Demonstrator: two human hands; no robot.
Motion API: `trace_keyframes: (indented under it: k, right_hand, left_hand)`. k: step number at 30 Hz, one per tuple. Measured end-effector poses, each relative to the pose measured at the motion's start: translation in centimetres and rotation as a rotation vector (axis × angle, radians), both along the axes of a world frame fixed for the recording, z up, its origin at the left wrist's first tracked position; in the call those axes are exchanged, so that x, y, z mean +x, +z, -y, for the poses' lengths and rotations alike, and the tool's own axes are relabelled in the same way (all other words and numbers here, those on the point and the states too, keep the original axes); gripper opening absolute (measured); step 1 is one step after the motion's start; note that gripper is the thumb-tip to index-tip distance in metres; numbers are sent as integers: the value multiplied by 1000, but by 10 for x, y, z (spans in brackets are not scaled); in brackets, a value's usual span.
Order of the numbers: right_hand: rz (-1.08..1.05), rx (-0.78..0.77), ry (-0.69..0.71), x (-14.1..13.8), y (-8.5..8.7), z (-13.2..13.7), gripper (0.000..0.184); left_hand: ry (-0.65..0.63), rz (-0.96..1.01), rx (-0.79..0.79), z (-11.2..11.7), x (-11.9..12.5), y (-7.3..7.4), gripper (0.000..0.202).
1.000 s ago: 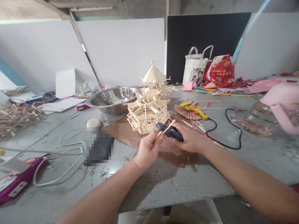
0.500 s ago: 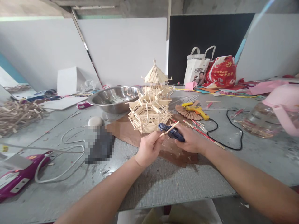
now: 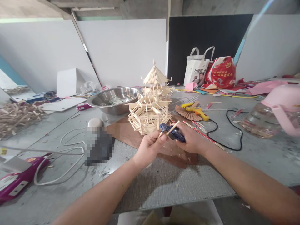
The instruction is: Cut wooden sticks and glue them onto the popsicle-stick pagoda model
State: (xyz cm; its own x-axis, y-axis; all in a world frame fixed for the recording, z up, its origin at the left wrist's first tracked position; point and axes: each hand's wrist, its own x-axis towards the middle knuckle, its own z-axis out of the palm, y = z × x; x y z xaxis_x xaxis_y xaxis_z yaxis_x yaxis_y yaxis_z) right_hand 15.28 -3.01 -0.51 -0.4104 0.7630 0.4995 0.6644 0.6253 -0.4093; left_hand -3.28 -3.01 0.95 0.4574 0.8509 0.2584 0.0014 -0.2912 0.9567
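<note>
My left hand (image 3: 151, 145) is closed in a pinch on thin wooden sticks (image 3: 173, 127); one points up and right, and a short end shows beside the thumb. My right hand (image 3: 189, 137) wraps round a dark blue hand tool (image 3: 172, 132), whose exact kind I cannot make out. The long stick crosses in front of this tool, and the fingers partly hide its far side. Just behind both hands stands a pagoda model (image 3: 150, 112) built of pale sticks, with a pointed roof. It rests on a brown sheet (image 3: 124, 131).
Right of the model lie a yellow glue gun (image 3: 198, 113) with a black cord, a folded paper fan (image 3: 185, 112) and red-and-white strips. A pink-lidded jug (image 3: 262, 120) stands far right. Left are a steel basin (image 3: 112, 107), white cables and a purple power strip (image 3: 30, 170).
The left thumb and fingers have shifted slightly on the sticks, and a second stick end now shows beside the thumb. The right hand keeps the blue tool. The view has moved slightly.
</note>
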Motion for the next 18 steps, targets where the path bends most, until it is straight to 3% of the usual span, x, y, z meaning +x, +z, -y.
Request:
trace_keyframes:
  k: [12, 14, 18]
  right_hand:
    - [25, 103, 43, 8, -7, -5, 52]
    - [16, 77, 42, 6, -6, -4, 51]
    - [-2, -43, -23, 0, 0, -1, 45]
  left_hand:
    - [-108, 29, -85, 3, 2, 1, 27]
    - [-65, 1, -32, 3, 2, 0, 28]
    - [164, -101, 213, -2, 2, -5, 31]
